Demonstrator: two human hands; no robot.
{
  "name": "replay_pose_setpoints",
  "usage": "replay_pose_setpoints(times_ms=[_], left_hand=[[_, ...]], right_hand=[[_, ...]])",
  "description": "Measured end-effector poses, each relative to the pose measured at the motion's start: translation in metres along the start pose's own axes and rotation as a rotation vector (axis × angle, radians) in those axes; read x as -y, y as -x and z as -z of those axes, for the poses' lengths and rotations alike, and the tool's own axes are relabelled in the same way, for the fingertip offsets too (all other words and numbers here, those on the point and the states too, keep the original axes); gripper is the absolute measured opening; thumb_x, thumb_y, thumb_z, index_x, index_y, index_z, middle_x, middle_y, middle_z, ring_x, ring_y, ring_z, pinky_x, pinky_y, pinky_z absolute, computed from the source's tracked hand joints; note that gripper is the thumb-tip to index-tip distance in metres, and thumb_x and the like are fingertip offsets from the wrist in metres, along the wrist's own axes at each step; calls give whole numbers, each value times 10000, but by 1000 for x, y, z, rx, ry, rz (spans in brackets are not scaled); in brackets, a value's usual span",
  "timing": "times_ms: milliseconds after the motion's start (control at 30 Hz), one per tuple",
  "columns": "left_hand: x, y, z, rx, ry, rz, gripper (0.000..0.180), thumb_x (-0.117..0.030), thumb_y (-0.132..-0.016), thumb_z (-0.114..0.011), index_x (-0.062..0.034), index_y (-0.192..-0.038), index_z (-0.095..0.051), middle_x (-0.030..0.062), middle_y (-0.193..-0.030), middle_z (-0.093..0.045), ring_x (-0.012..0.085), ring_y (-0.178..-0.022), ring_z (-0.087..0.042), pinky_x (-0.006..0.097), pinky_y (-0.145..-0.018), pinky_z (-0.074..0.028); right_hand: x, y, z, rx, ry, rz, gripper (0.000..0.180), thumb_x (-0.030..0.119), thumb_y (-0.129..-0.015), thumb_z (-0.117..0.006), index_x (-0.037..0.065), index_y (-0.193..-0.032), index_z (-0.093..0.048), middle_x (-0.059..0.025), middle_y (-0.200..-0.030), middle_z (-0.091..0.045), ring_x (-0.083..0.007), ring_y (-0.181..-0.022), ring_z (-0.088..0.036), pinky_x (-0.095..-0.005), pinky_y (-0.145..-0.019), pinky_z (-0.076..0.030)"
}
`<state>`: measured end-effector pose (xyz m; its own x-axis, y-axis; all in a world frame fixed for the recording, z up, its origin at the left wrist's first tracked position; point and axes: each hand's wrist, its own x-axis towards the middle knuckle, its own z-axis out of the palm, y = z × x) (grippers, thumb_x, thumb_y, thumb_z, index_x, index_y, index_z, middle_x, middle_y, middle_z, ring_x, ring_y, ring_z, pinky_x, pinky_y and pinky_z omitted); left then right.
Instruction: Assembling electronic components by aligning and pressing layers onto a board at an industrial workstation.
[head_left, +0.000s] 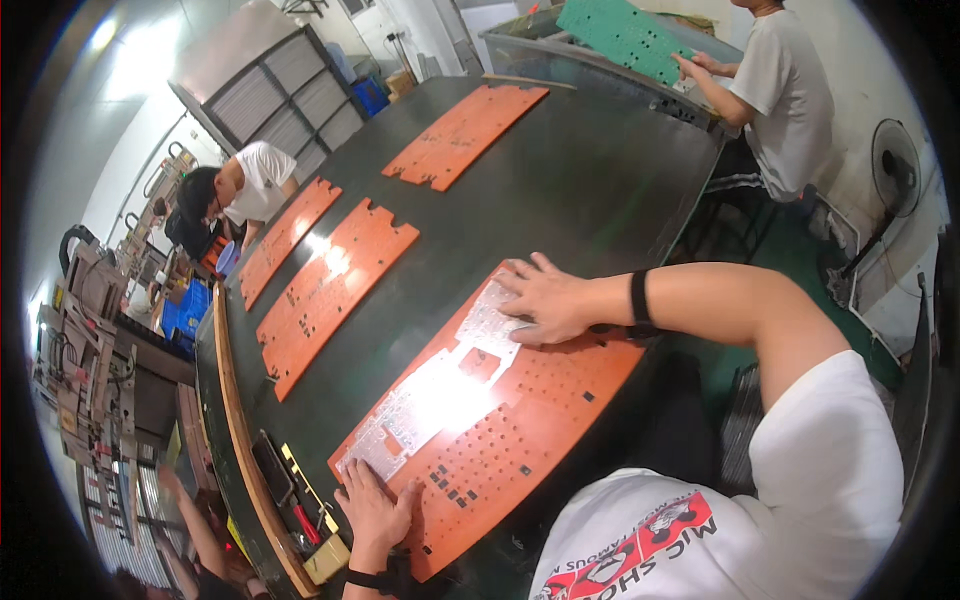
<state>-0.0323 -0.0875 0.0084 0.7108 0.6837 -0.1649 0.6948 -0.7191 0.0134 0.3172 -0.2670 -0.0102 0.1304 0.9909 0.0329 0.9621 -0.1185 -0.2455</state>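
A long silvery perforated metal sheet (pixel 412 405) with cut-out openings lies along the far half of an orange board (pixel 540 440) full of small holes and black inserts. My left hand (pixel 375 512) rests at the sheet's near-left end, fingers spread and fingertips touching its edge. At the other end of the sheet, my right hand (pixel 552 300) lies palm down with its fingers apart, pressing on the metal. Neither hand is wrapped round anything. Bright glare washes out the middle of the sheet.
More orange boards (pixel 335 285) lie across the dark green table (pixel 560 190). A wooden strip (pixel 245 450) edges its left side, beside a dark tray (pixel 273 468) and a red-handled tool (pixel 306 524). At far right a person holds a green board (pixel 620 42); another person leans in at far left.
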Motion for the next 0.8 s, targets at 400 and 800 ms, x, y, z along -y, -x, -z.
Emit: replay_pose_setpoints(times_ms=[400, 800], left_hand=[[-86, -48, -22, -56, 54, -349, 862, -513, -799, -503, 109, -1329, -229, 269, -1408, -215, 359, -1337, -164, 526, -1051, -133], [10, -16, -11, -30, -2, 4, 748, -425, -853, -456, 76, -1352, -213, 238, -1435, -163, 355, -1345, -126, 541, -1041, -141]], right_hand=[[9, 27, -3, -21, 15, -66, 557, 441, -851, -454, 34, -1228, -505, -282, -1391, -232, -447, -1314, -136, -591, -1034, -118], [18, -2, 13, 18, 46, -222, 437, 430, -862, -447, 84, -1057, -629, -237, -1251, -396, -400, -1196, -309, -542, -949, -259]])
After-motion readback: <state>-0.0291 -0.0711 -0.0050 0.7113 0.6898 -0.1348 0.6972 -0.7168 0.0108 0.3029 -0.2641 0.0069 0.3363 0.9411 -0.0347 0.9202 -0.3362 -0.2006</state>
